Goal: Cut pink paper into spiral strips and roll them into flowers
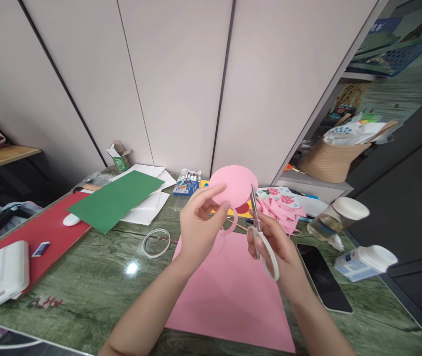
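Observation:
My left hand (pixel 198 227) pinches a round pink paper cutout (pixel 235 185) and holds it up above the table. A thin curled pink strip (pixel 231 225) hangs from the cutout's lower edge. My right hand (pixel 275 244) grips white-handled scissors (pixel 258 222), blades pointing up and touching the cutout's right side. Below both hands a large pink paper sheet (pixel 231 291) lies flat on the green marble table (pixel 95 282).
A green sheet (pixel 116 200) over white paper lies back left, with a white tape ring (pixel 156 243) near it. A phone (pixel 324 279), a jar (pixel 339 217) and a white bottle (pixel 366 262) sit right. Pink scraps (pixel 281 207), a paint set (pixel 187 184) and a woven basket (pixel 329 160) are behind.

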A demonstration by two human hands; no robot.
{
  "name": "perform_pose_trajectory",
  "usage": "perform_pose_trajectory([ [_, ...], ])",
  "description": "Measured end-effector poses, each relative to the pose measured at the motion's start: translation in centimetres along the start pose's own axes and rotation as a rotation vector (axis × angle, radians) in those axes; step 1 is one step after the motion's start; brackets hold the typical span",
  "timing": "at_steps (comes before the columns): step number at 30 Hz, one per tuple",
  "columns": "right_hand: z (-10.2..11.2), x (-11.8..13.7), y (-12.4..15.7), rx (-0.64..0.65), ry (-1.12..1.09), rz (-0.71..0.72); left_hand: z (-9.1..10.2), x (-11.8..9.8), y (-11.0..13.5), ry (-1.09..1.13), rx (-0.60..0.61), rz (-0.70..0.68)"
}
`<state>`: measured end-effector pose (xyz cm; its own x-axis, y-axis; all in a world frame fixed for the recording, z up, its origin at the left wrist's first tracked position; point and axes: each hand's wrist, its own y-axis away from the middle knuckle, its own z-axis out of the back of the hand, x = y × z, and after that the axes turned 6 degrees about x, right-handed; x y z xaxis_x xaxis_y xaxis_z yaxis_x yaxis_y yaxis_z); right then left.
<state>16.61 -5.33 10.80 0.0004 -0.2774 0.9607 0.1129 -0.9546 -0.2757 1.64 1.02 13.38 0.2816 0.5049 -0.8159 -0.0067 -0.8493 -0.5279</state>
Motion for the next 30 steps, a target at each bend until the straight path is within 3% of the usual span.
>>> perform_pose_trajectory([
  [9,0.09,0.15,-0.16,-0.037,0.021,-0.01,-0.17,0.27,0.26,0.022,0.032,0.066],
  [22,0.24,0.1,0.01,-0.042,0.047,-0.007,0.05,0.15,-0.05,-0.035,0.035,-0.048],
  [30,0.14,0.27,-0.13,-0.026,0.033,-0.019,0.3,-0.18,-0.04,-0.107,0.006,-0.038],
])
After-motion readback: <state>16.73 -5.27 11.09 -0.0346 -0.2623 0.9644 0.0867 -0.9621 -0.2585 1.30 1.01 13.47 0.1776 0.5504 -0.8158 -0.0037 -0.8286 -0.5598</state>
